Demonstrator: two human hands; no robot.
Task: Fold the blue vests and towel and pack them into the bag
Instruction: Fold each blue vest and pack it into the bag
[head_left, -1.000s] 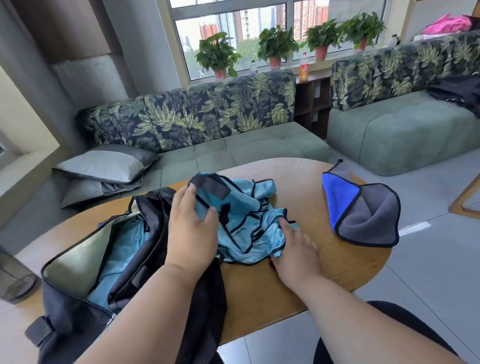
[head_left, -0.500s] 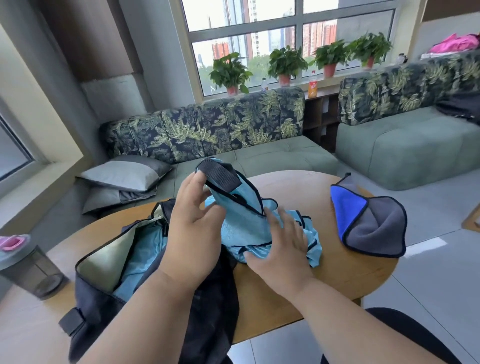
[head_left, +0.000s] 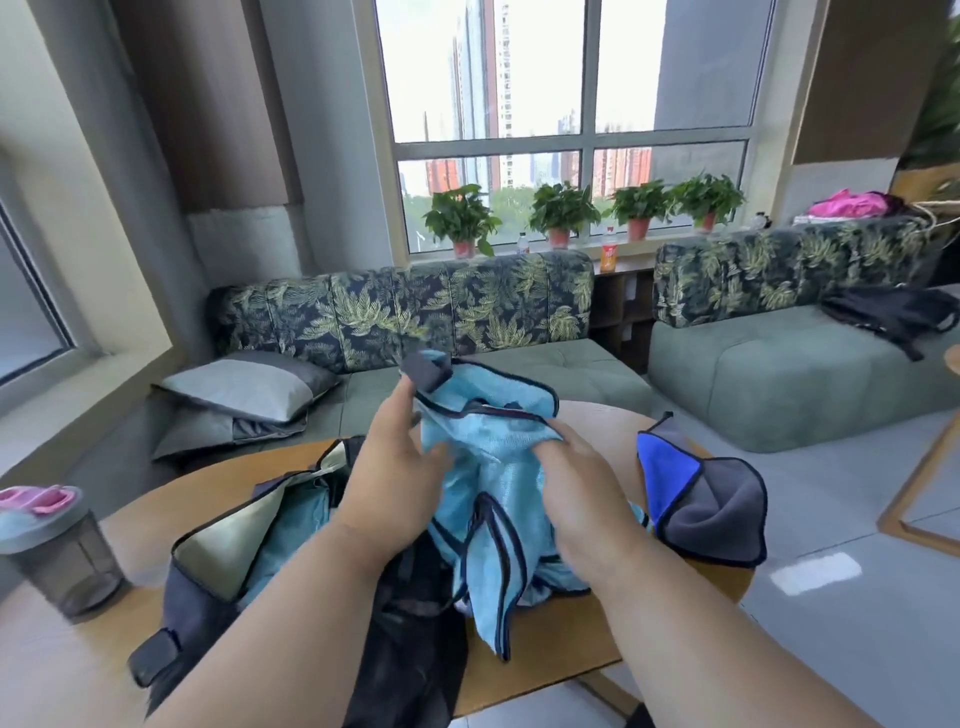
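Note:
A light blue vest with dark trim hangs in the air above the round wooden table. My left hand pinches its top edge by a dark strap. My right hand grips the cloth a little lower on the right side. The vest's lower end trails down to the tabletop. A black bag lies open at the left of the table, with another blue vest inside it. A blue and grey towel lies crumpled at the table's right edge.
A dark tumbler with a pink lid stands at the far left. Beyond the table runs a green sofa with leaf-print backs and grey cushions. Potted plants line the windowsill. A dark garment lies on the right sofa seat.
Both hands have lifted the vest off the table and raised it. My right hand went from pressing on the cloth to gripping it. The camera tilted upward.

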